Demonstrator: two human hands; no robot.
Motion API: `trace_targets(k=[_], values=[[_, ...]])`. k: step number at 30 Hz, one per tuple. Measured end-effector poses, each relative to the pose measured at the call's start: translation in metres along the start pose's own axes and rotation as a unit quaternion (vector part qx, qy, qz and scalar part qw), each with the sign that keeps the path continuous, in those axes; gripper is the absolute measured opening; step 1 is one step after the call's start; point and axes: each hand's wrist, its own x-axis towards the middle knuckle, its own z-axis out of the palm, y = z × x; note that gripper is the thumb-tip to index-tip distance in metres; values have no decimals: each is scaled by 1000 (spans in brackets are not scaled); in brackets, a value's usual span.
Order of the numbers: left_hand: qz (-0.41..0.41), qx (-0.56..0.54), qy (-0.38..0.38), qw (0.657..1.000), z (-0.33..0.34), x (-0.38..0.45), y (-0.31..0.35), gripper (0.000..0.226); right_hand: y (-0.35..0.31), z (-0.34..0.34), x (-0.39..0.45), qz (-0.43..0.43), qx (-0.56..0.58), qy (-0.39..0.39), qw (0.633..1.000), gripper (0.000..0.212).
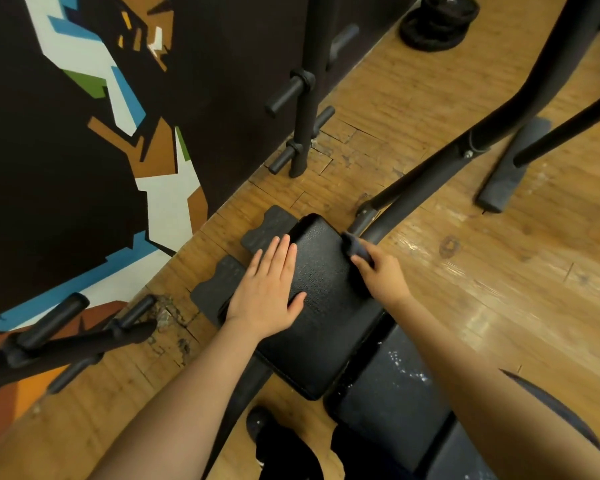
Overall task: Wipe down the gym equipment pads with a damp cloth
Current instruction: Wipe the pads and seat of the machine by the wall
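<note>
Setting: wooden gym floor [465, 271], scuffed and chipped near the wall, with a painted mural [101, 150] on the dark wall at the left and weight plates [437, 24] lying far off at the top.
Equipment: black padded seat pad [319, 306] right under the camera, a darker second pad [388, 403] just behind it, nearer the person, and black frame tubes [430, 178] running off to the upper right.
Left hand: left hand [267, 292] lies flat on the left side of the seat pad, fingers straight and together, bracing it, gripping nothing.
Right hand: right hand [381, 275] is curled round a dark cloth [355, 247], working it against the pad's far right corner.
Cloth position: bunched, poking out past the fingers, touching the pad's edge right beside the frame tube.
Progress: hard to call, since no clear wet sheen shows on the seat pad; the nearer pad carries pale speckles, so I'd judge it unwiped.
What's left: by the look of it, the rest of this pad's top, then the speckled pad behind.
</note>
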Motion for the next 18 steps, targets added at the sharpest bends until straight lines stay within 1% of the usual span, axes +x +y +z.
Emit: trace_targets(k=[3, 4, 6, 9, 12, 15, 18], values=[[2, 1, 3, 1000, 0, 0, -1, 79, 30, -10, -29, 67, 7, 9, 998, 13], [3, 2, 3, 1000, -1, 0, -1, 79, 34, -11, -33, 81, 8, 10, 997, 14], [2, 8, 4, 1000, 0, 1, -1, 79, 30, -11, -30, 91, 1, 12, 996, 21], [-4, 8, 9, 1000, 0, 1, 0, 79, 3, -3, -1, 35, -16, -4, 999, 29], [-1, 0, -10, 1000, -2, 0, 1, 80, -31, 8, 31, -16, -29, -38, 999, 40], [-7, 0, -15, 1000, -4, 0, 1, 80, -39, 12, 41, -32, -25, -46, 998, 43], [-8, -7, -13, 1000, -3, 0, 0, 79, -21, 10, 24, -22, 18, -24, 999, 39]])
